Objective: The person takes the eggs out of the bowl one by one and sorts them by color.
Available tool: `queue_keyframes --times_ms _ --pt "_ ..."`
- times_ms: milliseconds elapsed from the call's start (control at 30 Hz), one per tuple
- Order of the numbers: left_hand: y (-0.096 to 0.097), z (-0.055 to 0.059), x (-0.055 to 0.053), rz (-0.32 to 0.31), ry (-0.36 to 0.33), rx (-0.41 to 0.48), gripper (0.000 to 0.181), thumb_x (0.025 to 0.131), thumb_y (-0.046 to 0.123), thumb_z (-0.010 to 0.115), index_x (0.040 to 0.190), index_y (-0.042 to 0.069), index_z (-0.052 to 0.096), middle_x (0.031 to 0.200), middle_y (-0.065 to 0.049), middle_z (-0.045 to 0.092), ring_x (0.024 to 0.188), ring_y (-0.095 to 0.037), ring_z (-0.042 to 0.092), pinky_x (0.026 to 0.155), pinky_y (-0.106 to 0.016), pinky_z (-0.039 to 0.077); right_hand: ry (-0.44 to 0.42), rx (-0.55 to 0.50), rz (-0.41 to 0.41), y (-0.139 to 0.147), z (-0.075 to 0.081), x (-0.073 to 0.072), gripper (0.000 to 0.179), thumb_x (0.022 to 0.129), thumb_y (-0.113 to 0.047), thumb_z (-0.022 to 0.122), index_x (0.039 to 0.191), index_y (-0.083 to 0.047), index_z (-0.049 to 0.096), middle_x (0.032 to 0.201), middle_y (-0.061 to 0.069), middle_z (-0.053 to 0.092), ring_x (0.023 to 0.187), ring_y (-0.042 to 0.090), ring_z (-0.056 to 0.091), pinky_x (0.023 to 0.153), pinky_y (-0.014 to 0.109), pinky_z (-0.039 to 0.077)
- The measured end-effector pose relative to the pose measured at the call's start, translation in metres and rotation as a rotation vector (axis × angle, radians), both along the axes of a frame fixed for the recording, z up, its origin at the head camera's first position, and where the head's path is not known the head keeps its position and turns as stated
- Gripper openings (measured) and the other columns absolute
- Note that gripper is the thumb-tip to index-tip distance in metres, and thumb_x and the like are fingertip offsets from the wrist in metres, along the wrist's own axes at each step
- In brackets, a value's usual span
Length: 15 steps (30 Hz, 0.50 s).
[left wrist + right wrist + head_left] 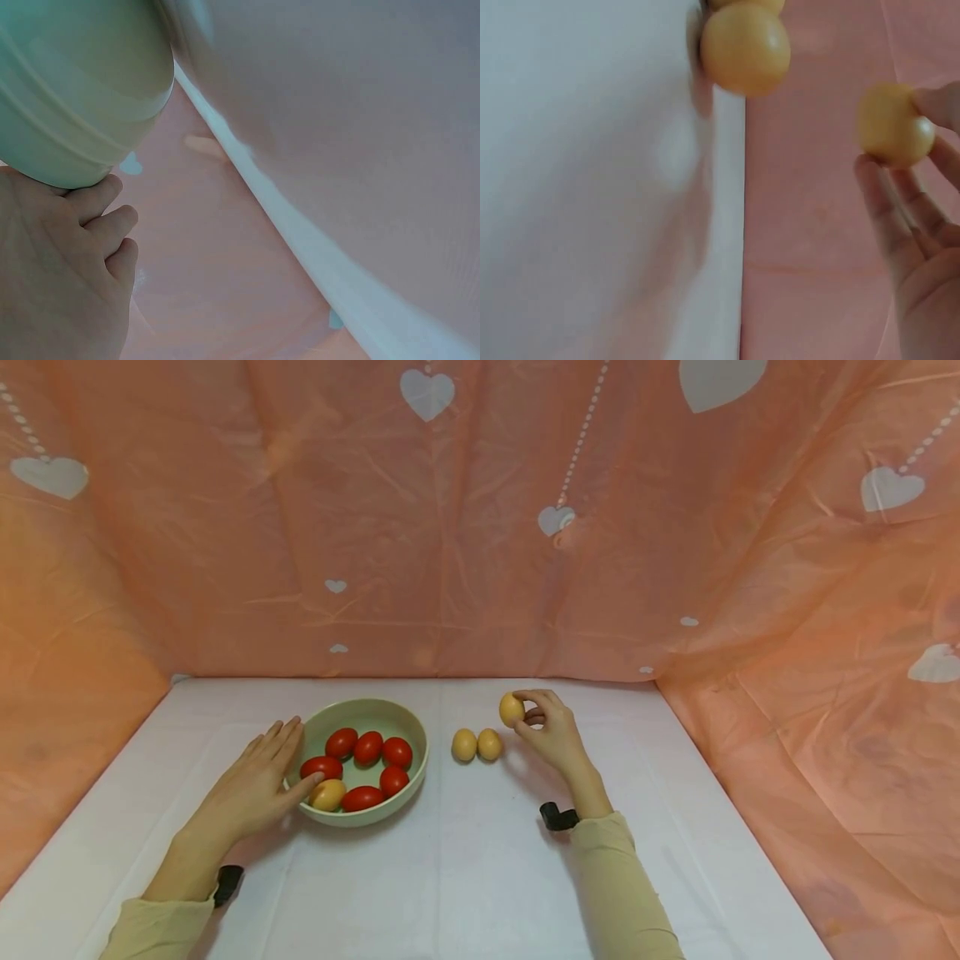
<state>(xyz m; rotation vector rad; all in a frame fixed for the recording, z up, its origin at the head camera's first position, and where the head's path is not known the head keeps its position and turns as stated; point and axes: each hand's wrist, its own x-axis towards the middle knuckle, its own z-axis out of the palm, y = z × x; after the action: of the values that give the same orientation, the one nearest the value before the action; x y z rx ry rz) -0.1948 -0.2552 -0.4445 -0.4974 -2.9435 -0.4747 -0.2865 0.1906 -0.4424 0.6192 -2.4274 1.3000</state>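
Observation:
My right hand pinches a yellow egg between thumb and fingertips, raised above the table. In the right wrist view the same egg sits at the fingertips. Two more yellow eggs lie side by side on the table, just left of that hand. A pale green bowl holds several red eggs and one yellow egg. Against the bowl's left side rests my left hand, fingers extended, thumb over the rim. The left wrist view shows its fingers touching the bowl's outer wall.
A white cloth covers the table. Behind it and on both sides hangs an orange-pink sheet with white hearts. A small black device is at the right wrist, another at the left.

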Motion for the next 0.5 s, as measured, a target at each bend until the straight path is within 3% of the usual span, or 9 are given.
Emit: queue_keyframes --times_ms 267,500 --pt "-0.0002 -0.0002 0.0006 -0.001 0.013 0.011 0.095 0.100 0.056 0.060 0.159 -0.011 0.027 0.165 -0.032 0.025 0.152 -0.053 0.022 0.123 -0.067 0.021 -0.157 0.182 -0.021 0.0096 -0.0020 0.0016 0.040 0.088 -0.005 0.076 0.128 -0.003 0.070 0.122 0.017 0.066 0.093 0.028 0.071 0.086 0.041 0.061" --pt "0.0002 0.0002 0.0009 0.000 0.006 0.009 0.095 0.099 0.054 0.062 0.158 -0.012 0.027 0.165 -0.033 0.025 0.151 -0.054 0.022 0.122 -0.067 0.021 -0.267 0.259 -0.012 0.0096 -0.0054 0.0013 0.041 0.089 -0.011 0.077 0.128 -0.003 0.070 0.122 0.017 0.066 0.096 0.028 0.072 0.086 0.040 0.061"
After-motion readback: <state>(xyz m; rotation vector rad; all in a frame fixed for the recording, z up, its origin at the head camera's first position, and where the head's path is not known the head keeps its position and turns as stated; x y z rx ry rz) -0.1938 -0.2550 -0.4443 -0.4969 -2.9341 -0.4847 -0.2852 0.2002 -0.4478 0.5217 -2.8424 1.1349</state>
